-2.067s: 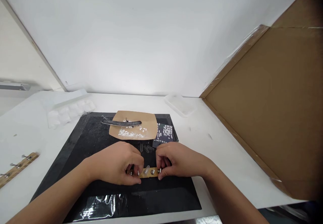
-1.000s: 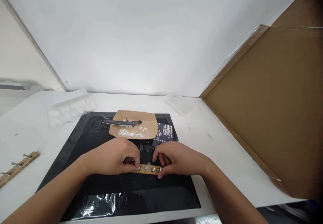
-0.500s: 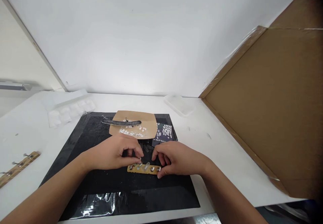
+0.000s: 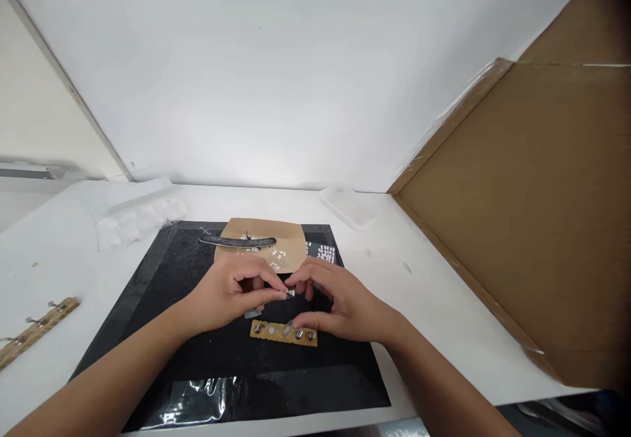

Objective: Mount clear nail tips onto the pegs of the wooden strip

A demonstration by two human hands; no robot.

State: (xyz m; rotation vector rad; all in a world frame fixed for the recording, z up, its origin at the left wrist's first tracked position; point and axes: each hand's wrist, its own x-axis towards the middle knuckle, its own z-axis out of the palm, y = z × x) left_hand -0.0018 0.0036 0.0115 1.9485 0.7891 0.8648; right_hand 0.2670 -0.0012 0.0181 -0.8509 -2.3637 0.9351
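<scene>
My left hand (image 4: 241, 289) pinches a small silvery metal clip (image 4: 291, 292) between thumb and index finger, above the black mat (image 4: 211, 358). My right hand (image 4: 335, 296) comes in from the other side with thumb and fingers apart; its index fingertip is close to the clip, and I cannot tell whether they touch. Below lies a yellow-brown wooden strip (image 4: 280, 333) with several metal clips standing on it. A clear nail tip (image 4: 288, 327) is on the strip near my right thumb. Another clear nail tip (image 4: 253, 314) rests on the mat beneath my left hand.
Behind my hands, a black curved nail file (image 4: 236, 241) lies across a tan paper sheet (image 4: 290, 230) with small white pieces. A card of white tabs (image 4: 325, 253) sits beside it. A second clip strip (image 4: 39, 328) is at left, a clear tray (image 4: 350, 207) at back, cardboard (image 4: 532, 227) at right.
My left hand has lifted a small metal clip off the wooden strip, moving up and right. My right hand has let go of the strip's right end and moved up toward the clip.
</scene>
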